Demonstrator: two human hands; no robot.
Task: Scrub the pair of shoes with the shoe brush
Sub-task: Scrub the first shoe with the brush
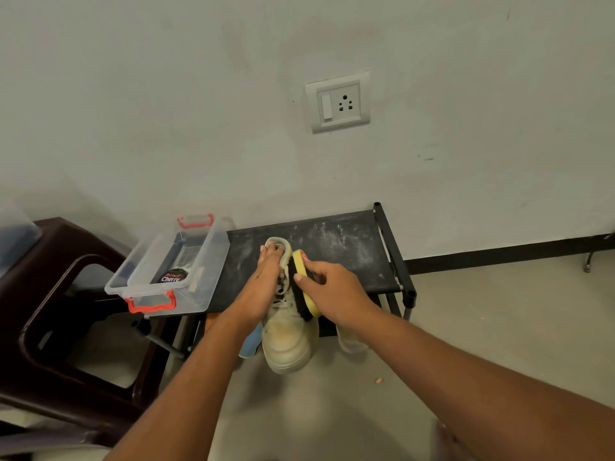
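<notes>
Though half hidden, brush (300, 259) against shoe (288, 341)

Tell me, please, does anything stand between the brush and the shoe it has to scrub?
Nothing visible does. The right hand holds the brush with its bristles against the side of the shoe; the left hand grips the shoe's collar, clear of the brush.

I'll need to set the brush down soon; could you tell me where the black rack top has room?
The rack top is bare between the shoe and its right rail; the left end is crowded by the clear box.
</notes>
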